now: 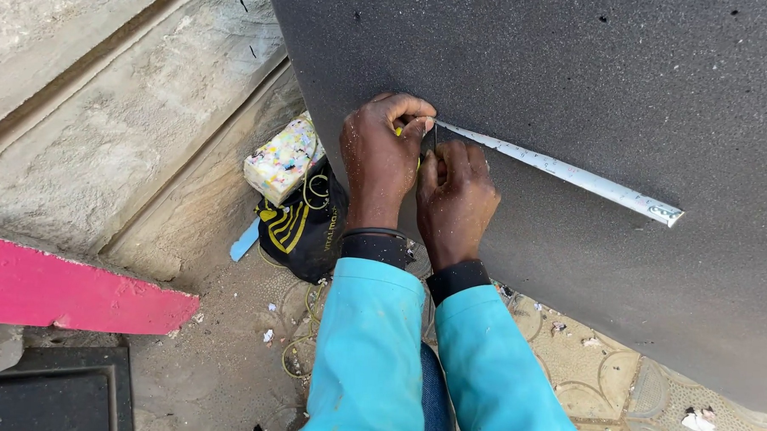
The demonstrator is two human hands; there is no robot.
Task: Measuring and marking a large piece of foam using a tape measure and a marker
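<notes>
1. Large sheet of dark grey foam (575,69) — coarse, speckled surface, rounded lower edge, filling the upper right of the view and hanging over the tiled floor (599,367).
2. White tape measure (563,172), flecked with specks, stretched flat across the foam from the hands out to the right, its end tab lying on the foam.
3. Left hand (381,160) curled at the tape's near end, thumb and forefinger pinched on it, with something small and yellow showing between them.
4. Right hand (454,197) just beside the left, touching it, fingers closed around a thin dark tool (435,139) held point-up against the foam — kind of tool too small to tell.
5. Turquoise sleeves with dark cuffs below both wrists.
6. To the left, on the ground: a multicoloured foam block (282,159) resting on a black and yellow bag (302,225).
7. Farther left, a pink painted ledge (66,294) beside rough concrete.
</notes>
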